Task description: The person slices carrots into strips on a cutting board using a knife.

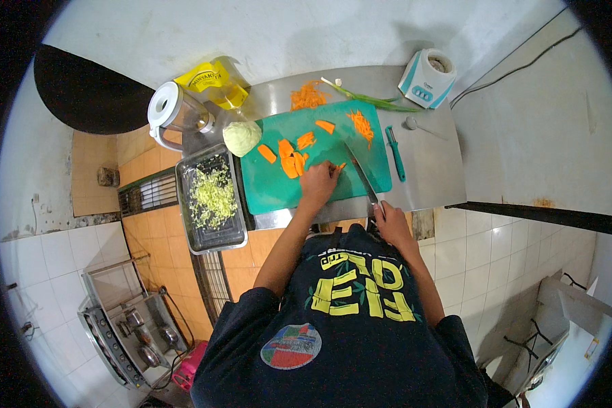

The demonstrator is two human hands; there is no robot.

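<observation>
A kitchen knife [363, 177] is gripped by its handle in my right hand [392, 224], at the near edge of the green cutting board [270, 191]. Its blade slants across the board, with the tip pointing away from me. Left of the blade, the curled fingers of my left hand [320, 181] hold a small carrot piece [341, 166] against the board. Beyond and left of that hand lie several carrot slices [288, 166] and a little pile of cut carrot [306, 140]. Carrot strips [362, 127] are heaped at the board's far right.
Left of the board stand a cabbage [242, 138] and a metal tray [245, 239] of chopped cabbage. Behind are a blender jug [176, 115], a yellow pouch [211, 81], carrot shreds [308, 95] and spring onion [372, 98]. A peeler [395, 154], measuring spoon [412, 122] and blender base [424, 81] are right.
</observation>
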